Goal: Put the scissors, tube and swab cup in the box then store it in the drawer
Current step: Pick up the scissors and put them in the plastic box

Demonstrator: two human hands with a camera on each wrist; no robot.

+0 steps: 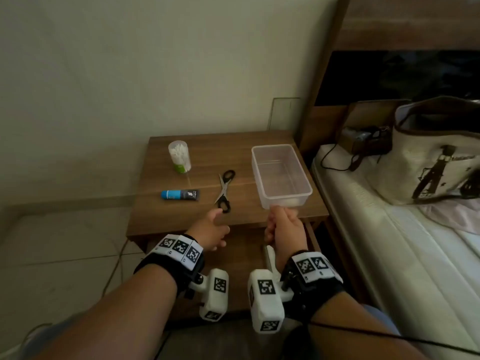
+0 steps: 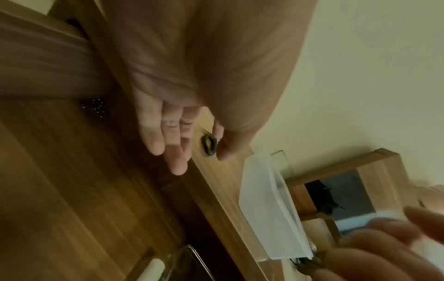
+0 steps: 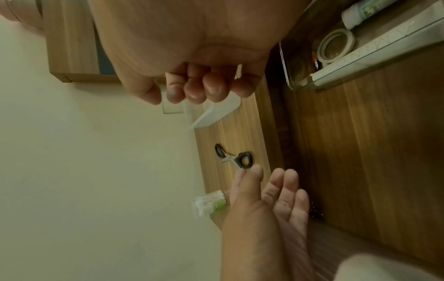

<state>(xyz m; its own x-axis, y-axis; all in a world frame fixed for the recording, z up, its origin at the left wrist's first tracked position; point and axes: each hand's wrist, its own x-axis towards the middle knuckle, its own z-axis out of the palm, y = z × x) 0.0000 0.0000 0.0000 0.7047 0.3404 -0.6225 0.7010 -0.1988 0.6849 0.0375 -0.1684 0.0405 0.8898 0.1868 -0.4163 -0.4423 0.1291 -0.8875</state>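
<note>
Two bare hands reach over a wood-grain desk, each wrist strapped with a black band carrying square printed markers and a blocky white camera housing. Nearest the viewer, the open drawer below the desk edge shows smooth brown laminate; the right wrist view catches a clear tray inside it holding a ring of tape and a white bottle. The left hand is spread and relaxed, fingers straight, its thumb and forefinger just short of the nearer black loop handle of the scissors, holding nothing. The right hand has its fingers curled at the near short wall of the box, a translucent, rounded-corner plastic tub standing empty at the desk's right side; whether the fingers truly pinch the rim or only touch it is hard to judge through the frosted plastic. The scissors lie flat near the desk's middle, steel blades closed, one handle toward the person and one away. Left of them lies the tube, dark-bodied with a bright blue cap pointing left. Farther back stands the swab cup, a clear cylinder packed with white cotton tips, a green label at its base. Beyond, a pale wall; to the right, a quilted white mattress bearing a woven cream bag with dark trim.
</note>
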